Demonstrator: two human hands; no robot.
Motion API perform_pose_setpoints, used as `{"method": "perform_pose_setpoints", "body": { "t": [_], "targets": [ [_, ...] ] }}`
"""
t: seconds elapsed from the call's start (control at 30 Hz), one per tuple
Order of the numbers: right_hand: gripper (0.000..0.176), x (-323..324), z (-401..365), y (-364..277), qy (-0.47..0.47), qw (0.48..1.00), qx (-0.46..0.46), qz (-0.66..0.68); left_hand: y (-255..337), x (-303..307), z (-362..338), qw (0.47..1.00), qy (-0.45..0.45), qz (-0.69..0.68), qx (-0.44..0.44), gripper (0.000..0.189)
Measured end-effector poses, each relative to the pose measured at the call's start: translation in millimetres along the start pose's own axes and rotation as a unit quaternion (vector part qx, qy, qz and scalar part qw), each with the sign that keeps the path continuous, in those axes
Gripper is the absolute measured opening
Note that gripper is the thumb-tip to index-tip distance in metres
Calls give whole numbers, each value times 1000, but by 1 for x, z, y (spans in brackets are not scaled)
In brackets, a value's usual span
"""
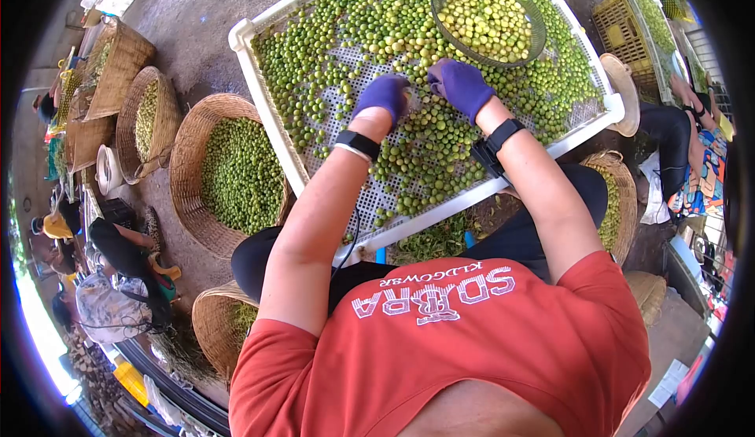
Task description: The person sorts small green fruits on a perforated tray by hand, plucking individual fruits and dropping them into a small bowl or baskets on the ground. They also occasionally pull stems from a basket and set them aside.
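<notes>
A white-framed perforated tray (250, 71) holds a loose spread of small round green fruits (429, 142). Over its middle, my left hand (383, 95) wears a purple glove, its fingers curled in among the fruits. My right hand (462, 87), gloved the same way, is closed just beside it, knuckles up. What either hand pinches, if anything, is hidden by the gloves. Beyond my right hand, a round green mesh basket (541, 32) rests on the fruits, filled with paler yellow-green fruits (485, 20).
A wicker basket (185, 174) full of green fruits stands left of the tray, with more wicker baskets (126, 119) behind it. Another basket (625, 209) sits by my right knee. People sit at both sides, one leg (668, 134) near the tray's right corner.
</notes>
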State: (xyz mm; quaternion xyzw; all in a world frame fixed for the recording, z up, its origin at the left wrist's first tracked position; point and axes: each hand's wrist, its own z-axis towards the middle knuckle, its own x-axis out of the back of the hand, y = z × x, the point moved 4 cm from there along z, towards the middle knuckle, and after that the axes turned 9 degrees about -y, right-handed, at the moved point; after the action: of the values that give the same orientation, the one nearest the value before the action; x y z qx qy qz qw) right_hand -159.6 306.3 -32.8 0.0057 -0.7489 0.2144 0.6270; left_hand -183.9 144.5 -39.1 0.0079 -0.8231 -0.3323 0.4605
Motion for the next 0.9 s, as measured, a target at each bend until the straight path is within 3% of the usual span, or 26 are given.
{"method": "perform_pose_setpoints", "body": {
  "t": [0.07, 0.1, 0.2, 0.3, 0.4, 0.53, 0.63, 0.8, 0.9],
  "targets": [
    [15, 10, -4, -1, -21, 1000, -19, 13, -16, 10, -8, 995, 51, -76, 40, 29],
    [17, 12, -5, 0, -30, 999, -28, 19, -30, 10, -8, 966, 41, -246, 72, 27],
    [18, 17, -7, 1, -15, 998, 24, 53, -48, 28, -18, 972, 91, -196, 93, 25],
    [14, 13, -9, -19, -37, 996, 76, -8, -54, 36, -34, 973, 29, -188, 128, 24],
    [12, -2, -10, -38, -60, 984, 101, -135, -47, 26, -40, 995, 31, -69, 67, 22],
    [13, -12, -5, -47, -67, 977, 68, -192, -17, 7, -43, 992, 25, 73, -102, 23],
    [13, -19, -5, -51, -70, 966, 65, -240, -7, -13, -32, 979, -43, 185, -71, 19],
    [12, -11, -13, -53, -67, 973, 71, -208, 7, -12, -37, 985, -52, 165, -9, 18],
    [14, 1, -16, -35, -32, 995, 95, -17, -6, -11, -32, 995, -51, 90, -12, 17]
  ]
}}
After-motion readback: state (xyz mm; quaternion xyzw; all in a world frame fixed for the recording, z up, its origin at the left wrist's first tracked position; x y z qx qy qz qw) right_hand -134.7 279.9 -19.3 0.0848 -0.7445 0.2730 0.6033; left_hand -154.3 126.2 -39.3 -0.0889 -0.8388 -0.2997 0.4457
